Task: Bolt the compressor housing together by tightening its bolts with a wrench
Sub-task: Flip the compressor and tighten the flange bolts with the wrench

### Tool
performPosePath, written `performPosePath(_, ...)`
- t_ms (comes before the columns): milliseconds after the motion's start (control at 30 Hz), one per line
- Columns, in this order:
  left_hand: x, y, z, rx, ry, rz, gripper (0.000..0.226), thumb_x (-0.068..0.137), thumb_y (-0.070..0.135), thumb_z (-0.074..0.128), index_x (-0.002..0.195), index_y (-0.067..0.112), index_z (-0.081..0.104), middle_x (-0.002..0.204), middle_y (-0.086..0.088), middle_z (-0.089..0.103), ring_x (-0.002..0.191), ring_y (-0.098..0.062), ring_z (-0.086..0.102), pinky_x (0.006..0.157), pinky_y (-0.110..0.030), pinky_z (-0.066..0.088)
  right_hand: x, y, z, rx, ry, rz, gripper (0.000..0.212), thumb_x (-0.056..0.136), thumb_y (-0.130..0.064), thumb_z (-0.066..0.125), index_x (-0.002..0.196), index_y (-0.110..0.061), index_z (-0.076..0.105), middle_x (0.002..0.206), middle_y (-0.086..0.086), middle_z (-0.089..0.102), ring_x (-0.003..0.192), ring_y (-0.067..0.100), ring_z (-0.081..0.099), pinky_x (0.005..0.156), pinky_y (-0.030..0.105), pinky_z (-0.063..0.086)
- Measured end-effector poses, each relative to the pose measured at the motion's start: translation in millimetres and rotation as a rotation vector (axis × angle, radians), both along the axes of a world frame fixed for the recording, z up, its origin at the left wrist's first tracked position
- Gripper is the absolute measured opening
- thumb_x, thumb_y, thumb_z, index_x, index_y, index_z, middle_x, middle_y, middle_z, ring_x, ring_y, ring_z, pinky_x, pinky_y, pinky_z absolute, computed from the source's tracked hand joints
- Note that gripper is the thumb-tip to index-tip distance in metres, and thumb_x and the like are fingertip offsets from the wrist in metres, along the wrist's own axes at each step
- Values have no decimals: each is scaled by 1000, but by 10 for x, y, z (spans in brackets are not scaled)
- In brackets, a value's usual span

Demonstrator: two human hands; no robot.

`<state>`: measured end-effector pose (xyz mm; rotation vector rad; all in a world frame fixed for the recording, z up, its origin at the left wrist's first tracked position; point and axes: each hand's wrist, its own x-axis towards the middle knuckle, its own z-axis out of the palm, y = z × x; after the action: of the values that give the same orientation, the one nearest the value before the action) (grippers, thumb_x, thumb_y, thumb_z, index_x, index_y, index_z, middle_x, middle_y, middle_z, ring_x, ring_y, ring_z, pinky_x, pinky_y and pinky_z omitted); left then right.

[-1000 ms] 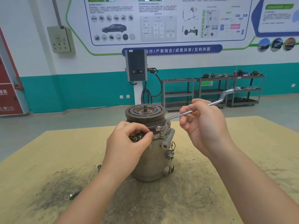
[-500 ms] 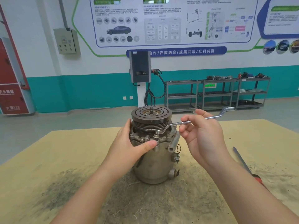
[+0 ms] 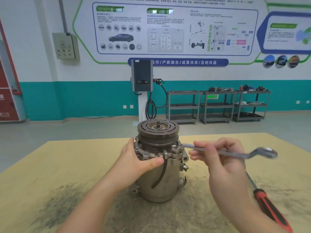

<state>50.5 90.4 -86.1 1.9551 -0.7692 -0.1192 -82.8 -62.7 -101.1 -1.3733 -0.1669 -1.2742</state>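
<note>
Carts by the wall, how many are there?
3, side by side against the teal wall: left cart, middle cart, right cart. None seems hidden.

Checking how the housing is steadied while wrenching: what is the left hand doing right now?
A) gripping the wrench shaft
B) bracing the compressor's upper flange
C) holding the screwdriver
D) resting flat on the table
B: the left hand wraps the compressor housing at its flange, while the right hand holds the wrench.
</note>
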Motion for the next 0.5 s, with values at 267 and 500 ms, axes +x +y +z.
performPosePath(267,239,-91,-301,-36,-33,-34,62,84,7,69,139,13,40,131,-6,59,116,-26,58,105,-42,41,414,399,-62,-1041,13,-479,22,92,-30,67,80,-12,70,79,-1,59,64,15,57,52,29,50)
performPosePath(500,168,-98,-302,-140,60,-123,79,76,28,86,140,20,41,137,-1,60,125,-18,58,111,-43,39,318,418,161,-656,-107,-374,20,94,-15,52,102,-33,56,85,-4,60,69,11,59,62,25,51)
